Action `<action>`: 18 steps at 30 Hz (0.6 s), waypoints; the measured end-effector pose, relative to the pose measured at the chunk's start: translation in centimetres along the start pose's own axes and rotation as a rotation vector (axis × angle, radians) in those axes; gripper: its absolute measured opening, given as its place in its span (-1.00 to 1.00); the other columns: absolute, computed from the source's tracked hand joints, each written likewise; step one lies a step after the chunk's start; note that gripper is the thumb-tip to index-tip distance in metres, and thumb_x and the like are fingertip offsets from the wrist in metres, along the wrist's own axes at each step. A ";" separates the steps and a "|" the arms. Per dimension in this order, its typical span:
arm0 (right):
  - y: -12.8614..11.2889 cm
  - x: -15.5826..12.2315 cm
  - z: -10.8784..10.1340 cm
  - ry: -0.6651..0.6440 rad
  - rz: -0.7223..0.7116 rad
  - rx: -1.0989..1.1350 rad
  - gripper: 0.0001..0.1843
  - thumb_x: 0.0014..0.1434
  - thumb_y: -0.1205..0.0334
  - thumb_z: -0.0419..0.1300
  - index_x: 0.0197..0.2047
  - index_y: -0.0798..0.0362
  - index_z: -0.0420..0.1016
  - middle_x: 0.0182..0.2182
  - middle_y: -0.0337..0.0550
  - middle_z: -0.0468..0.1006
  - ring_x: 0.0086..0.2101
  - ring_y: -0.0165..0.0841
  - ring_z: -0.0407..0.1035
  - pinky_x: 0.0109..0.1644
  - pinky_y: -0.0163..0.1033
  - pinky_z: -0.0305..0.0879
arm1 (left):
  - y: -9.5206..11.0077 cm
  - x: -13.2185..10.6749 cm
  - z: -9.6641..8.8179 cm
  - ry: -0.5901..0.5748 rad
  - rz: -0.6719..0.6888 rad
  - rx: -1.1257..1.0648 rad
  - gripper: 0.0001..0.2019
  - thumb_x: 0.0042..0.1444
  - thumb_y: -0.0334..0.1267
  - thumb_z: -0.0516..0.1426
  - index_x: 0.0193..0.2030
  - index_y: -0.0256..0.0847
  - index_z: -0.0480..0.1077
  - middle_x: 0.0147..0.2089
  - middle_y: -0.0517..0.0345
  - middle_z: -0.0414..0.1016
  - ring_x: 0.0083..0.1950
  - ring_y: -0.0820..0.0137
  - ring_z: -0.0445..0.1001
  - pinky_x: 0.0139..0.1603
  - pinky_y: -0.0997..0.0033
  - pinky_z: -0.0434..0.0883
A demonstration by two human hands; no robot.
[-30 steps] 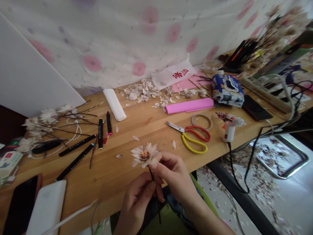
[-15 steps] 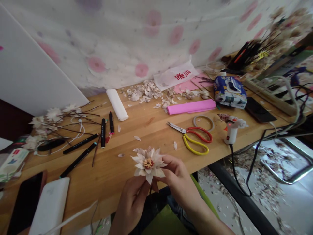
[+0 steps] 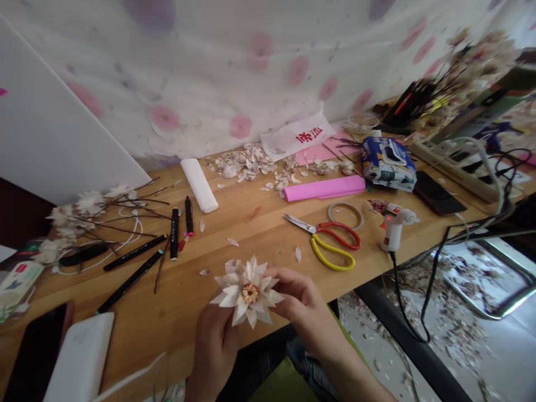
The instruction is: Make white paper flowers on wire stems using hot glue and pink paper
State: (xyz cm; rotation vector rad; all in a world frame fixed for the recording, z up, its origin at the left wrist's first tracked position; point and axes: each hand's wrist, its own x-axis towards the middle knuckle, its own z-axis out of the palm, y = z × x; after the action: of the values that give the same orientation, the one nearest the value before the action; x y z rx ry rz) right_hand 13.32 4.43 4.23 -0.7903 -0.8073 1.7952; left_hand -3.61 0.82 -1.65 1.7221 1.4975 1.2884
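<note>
A handmade flower with pointed cream petals and a yellow-red centre faces up towards me at the table's front edge. My left hand is closed beneath the bloom, its fingertips hidden behind the petals. On the other side, my right hand pinches at the petals with thumb and forefinger. The stem is out of sight below the bloom. Loose petals lie on the wood just beyond. To the right rest scissors with one red and one yellow handle.
A white glue gun stands near the right edge, its cord hanging down. Behind are a pink paper roll, a petal heap and a wipes pack. Black markers, finished flowers and a white power bank lie left.
The flower has tipped so its centre faces me more directly, and it sits slightly further left and lower. Both hands have shifted with it. The camera view has moved a little.
</note>
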 end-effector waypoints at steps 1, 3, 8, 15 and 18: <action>0.1 -0.1 -0.2 0.019 -0.002 0.000 -0.88 0.07 0.18 0.42 -0.29 -0.02 0.65 -0.48 -0.31 0.50 -0.41 -0.44 0.36 -0.23 -0.36 0.30 | -0.5 0.2 -0.3 0.008 0.129 0.090 -0.66 0.19 -0.48 0.18 0.01 -0.03 0.61 -0.05 0.06 0.71 -0.02 0.14 0.64 0.06 0.29 0.47; 0.4 -0.2 -0.5 0.050 -0.015 -0.008 -0.81 0.10 0.08 0.45 -0.25 -0.04 0.66 -0.47 -0.31 0.49 -0.41 -0.47 0.33 -0.27 -0.39 0.25 | -1.5 0.7 -0.8 0.020 0.335 0.224 -0.63 0.17 -0.51 0.17 0.04 -0.03 0.57 -0.12 0.12 0.72 -0.12 0.21 0.67 -0.08 0.35 0.53; 0.4 -0.5 -0.5 0.086 -0.145 -0.126 -0.74 0.24 -0.08 0.36 -0.25 -0.07 0.69 -0.40 -0.26 0.52 -0.41 -0.48 0.29 -0.28 -0.37 0.23 | -1.6 1.3 -1.4 0.056 0.424 0.306 -0.66 0.17 -0.48 0.13 0.03 -0.10 0.52 -0.11 0.05 0.71 -0.11 0.17 0.68 -0.13 0.28 0.57; -0.2 -0.1 -0.3 0.115 -0.183 -0.232 -0.64 0.30 -0.10 0.28 -0.38 -0.03 0.67 -0.50 -0.28 0.38 -0.44 -0.44 0.22 -0.30 -0.33 0.20 | -0.8 2.2 -0.8 0.022 0.458 0.294 -0.76 0.26 -0.46 0.05 -0.16 -0.13 0.53 -0.26 0.08 0.68 -0.28 0.27 0.65 -0.28 0.37 0.54; -0.3 -0.1 -0.4 0.127 -0.139 -0.229 -0.64 0.29 -0.09 0.29 -0.38 -0.02 0.66 -0.49 -0.29 0.36 -0.44 -0.45 0.21 -0.29 -0.33 0.20 | -1.2 2.6 -0.6 0.040 0.477 0.281 -0.77 0.30 -0.44 0.05 -0.19 -0.13 0.53 -0.29 0.10 0.67 -0.31 0.30 0.64 -0.28 0.39 0.53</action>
State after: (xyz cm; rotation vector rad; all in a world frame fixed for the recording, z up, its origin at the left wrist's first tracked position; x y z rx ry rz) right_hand 13.79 4.49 4.24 -0.9621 -0.9696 1.5308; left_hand -4.88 3.47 -1.57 2.3548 1.3884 1.3922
